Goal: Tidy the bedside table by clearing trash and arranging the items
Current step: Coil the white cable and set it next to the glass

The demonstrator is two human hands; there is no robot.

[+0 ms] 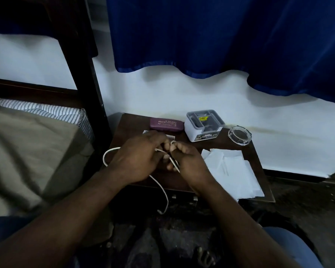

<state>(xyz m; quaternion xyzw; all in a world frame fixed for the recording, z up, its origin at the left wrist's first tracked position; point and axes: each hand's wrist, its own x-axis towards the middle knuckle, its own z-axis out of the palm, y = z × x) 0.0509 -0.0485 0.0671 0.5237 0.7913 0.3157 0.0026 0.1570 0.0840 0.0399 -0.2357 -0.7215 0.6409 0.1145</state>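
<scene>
Both hands [159, 157] gripping white cable [163, 192] | over bedside table [257, 157] | papers [232, 171] right

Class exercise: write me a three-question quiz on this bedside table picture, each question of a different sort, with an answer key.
1. True or false: both hands hold the white cable.
2. Which stands nearest the glass ashtray? A) maroon case B) white box C) white papers
3. Fill in: the cable's free end hangs past the table's ____ edge.

Key: 1 true, left hand and right hand; 2 B; 3 front.
</scene>
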